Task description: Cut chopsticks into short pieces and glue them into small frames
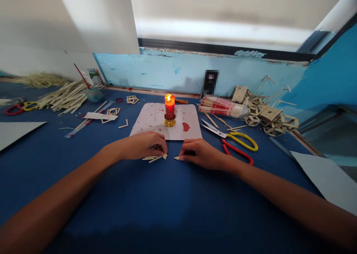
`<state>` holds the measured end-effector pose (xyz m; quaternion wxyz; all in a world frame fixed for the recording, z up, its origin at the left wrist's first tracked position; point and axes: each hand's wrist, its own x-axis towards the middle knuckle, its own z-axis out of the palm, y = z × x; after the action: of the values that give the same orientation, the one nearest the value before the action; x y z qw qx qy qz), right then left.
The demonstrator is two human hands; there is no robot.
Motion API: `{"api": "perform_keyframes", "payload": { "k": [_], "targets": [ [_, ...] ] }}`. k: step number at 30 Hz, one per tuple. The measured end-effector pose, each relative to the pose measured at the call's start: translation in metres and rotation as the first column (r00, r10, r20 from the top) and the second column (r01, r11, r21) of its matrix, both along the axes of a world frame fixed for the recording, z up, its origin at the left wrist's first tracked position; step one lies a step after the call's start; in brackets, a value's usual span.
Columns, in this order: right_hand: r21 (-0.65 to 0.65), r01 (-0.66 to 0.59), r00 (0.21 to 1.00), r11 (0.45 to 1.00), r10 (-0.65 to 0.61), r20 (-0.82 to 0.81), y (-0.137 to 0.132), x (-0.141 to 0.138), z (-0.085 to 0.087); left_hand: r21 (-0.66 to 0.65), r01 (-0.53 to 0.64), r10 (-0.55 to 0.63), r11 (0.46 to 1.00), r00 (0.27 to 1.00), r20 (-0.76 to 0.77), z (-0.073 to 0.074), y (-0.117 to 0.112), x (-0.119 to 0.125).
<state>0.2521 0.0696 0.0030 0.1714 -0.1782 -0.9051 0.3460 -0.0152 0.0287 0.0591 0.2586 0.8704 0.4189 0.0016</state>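
Note:
Close in front of the candle sheet, my left hand [149, 144] is closed, its fingertips pinching short wooden sticks [164, 156] at the table surface. A few more short sticks [152, 158] lie loose under that hand. Just to the right, my right hand [199, 153] pinches a small stick piece [176, 158], most of it hidden by the fingers. A narrow gap of blue tabletop separates the two hands. Beyond them a lit red candle [170, 107] stands upright in a gold holder [170, 122] on a stained white sheet [147, 124].
Scissors [227, 135] with yellow and red handles lie open beside my right hand. Behind are bagged sticks [223, 107] and stick-built frames [269, 116]. At left are a stick pile [65, 96], a glass jar [94, 94], a ruler [89, 120] and more scissors [21, 108].

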Motion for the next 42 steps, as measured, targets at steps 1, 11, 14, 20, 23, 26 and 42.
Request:
{"api": "perform_keyframes", "payload": {
  "k": [1, 11, 14, 20, 23, 26, 42],
  "targets": [
    [-0.001, -0.002, 1.0, 1.0, 0.002, -0.003, 0.0, 0.0, 0.0, -0.005, 0.0, 0.0, 1.0, 1.0, -0.02, 0.002, 0.0, 0.001],
    [0.039, -0.002, 1.0, 0.999, 0.003, -0.031, 0.0, 0.002, 0.0, -0.008, 0.072, -0.072, 0.997, 0.982, -0.174, 0.016, 0.018, 0.026],
    [0.075, 0.015, 0.999, 0.997, -0.012, -0.037, -0.002, 0.002, -0.002, 0.025, 0.015, -0.011, 1.0, 0.989, -0.15, 0.011, 0.019, 0.035],
    [0.178, 0.058, 0.998, 0.982, -0.052, -0.039, -0.009, 0.003, -0.005, 0.08, -0.166, 0.173, 0.983, 0.981, -0.085, -0.002, 0.001, 0.054],
    [0.212, 0.07, 0.997, 0.975, -0.065, -0.03, -0.01, 0.003, -0.004, 0.062, -0.211, 0.213, 0.976, 0.977, -0.028, -0.008, -0.008, 0.063],
    [0.217, 0.07, 0.998, 0.974, -0.068, -0.014, -0.01, 0.002, -0.002, 0.041, -0.207, 0.206, 0.977, 0.978, 0.029, -0.011, -0.011, 0.064],
    [0.152, 0.039, 0.998, 0.988, -0.046, 0.047, -0.01, 0.004, 0.004, 0.062, 0.022, -0.018, 0.998, 0.998, -0.066, 0.002, 0.003, 0.009]
  ]
}}
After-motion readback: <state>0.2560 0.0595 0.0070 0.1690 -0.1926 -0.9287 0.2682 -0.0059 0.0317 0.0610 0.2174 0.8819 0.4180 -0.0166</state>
